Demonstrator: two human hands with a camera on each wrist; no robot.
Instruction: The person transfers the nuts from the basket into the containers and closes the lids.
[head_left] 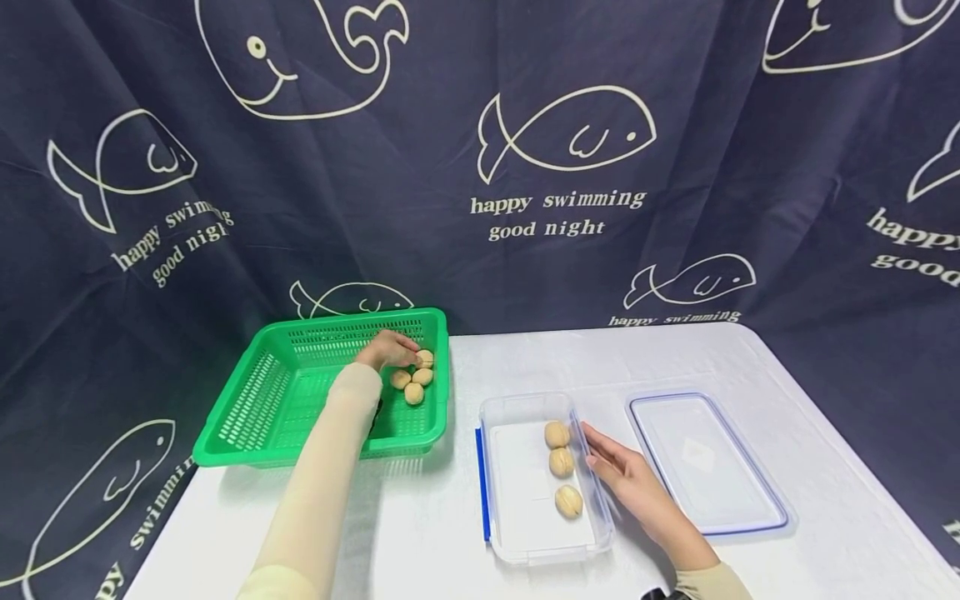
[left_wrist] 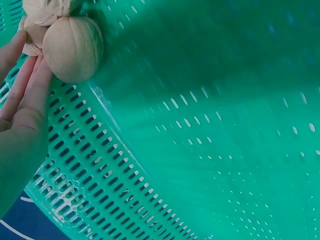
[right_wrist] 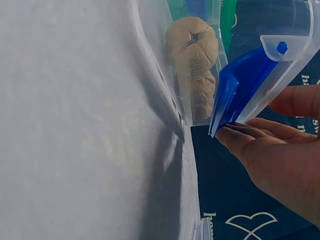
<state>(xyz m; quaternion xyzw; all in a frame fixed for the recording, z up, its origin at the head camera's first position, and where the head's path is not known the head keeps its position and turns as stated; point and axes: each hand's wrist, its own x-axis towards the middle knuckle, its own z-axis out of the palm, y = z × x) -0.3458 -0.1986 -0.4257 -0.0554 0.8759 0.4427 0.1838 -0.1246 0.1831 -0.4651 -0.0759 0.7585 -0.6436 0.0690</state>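
Observation:
My left hand [head_left: 390,348] reaches into the green basket [head_left: 247,454], at its right end. Its thumb and fingers pinch a walnut [left_wrist: 34,37], partly hidden by other walnuts in the left wrist view. A rounder walnut [left_wrist: 73,50] lies against the fingertips, and several walnuts sit together in that corner. My right hand [head_left: 637,487] rests along the right wall of a clear plastic box [head_left: 517,554]. In the right wrist view its fairly straight fingers touch the blue latch flap [right_wrist: 240,85]. Three walnuts [head_left: 561,462] lie in a row inside the box, along its right side.
A clear lid with a blue seal [head_left: 708,462] lies flat on the white table [head_left: 540,358], to the right of the box. Another blue latch [head_left: 482,483] hangs on the box's left side. Behind the table hangs a dark blue cloth [head_left: 450,167] with fish drawings.

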